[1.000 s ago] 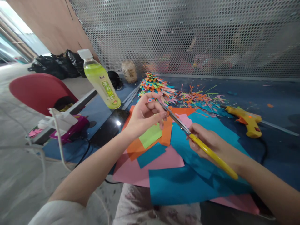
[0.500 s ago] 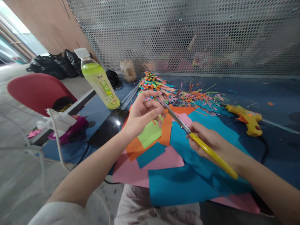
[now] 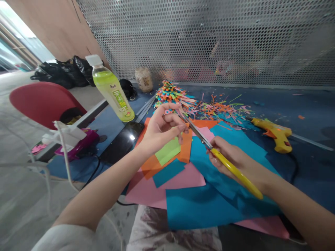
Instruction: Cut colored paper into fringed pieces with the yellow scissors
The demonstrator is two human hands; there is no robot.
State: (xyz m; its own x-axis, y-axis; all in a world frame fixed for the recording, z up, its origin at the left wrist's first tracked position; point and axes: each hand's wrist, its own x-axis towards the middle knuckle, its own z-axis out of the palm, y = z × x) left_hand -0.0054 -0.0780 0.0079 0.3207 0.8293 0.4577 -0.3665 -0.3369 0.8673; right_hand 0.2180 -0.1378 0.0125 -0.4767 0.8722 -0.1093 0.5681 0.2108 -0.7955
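My right hand (image 3: 226, 155) grips scissors (image 3: 230, 170) by their yellow handles, the blades pointing up and left to the fingertips of my left hand (image 3: 167, 123). The fingers of that left hand are bent into a pinch, and a small piece of orange paper (image 3: 187, 124) shows at their tips beside the blades. Below both hands lie overlapping sheets: a large blue sheet (image 3: 199, 207), pink paper (image 3: 193, 175), orange paper (image 3: 186, 148) and a green piece (image 3: 169, 150). Just behind the left hand stands a cone of layered coloured paper strips (image 3: 170, 92).
Paper scraps (image 3: 222, 108) are heaped right of the cone. A yellow glue gun (image 3: 273, 132) lies at the right. On the left are a drink bottle (image 3: 113, 91), a black phone (image 3: 123, 143), a purple-and-white object with cords (image 3: 77, 150), and a red chair (image 3: 44, 103). Perforated metal (image 3: 204, 38) rises behind.
Both hands stay almost in place. The left fingers and the scissors have shifted very slightly, and the view has moved a little.
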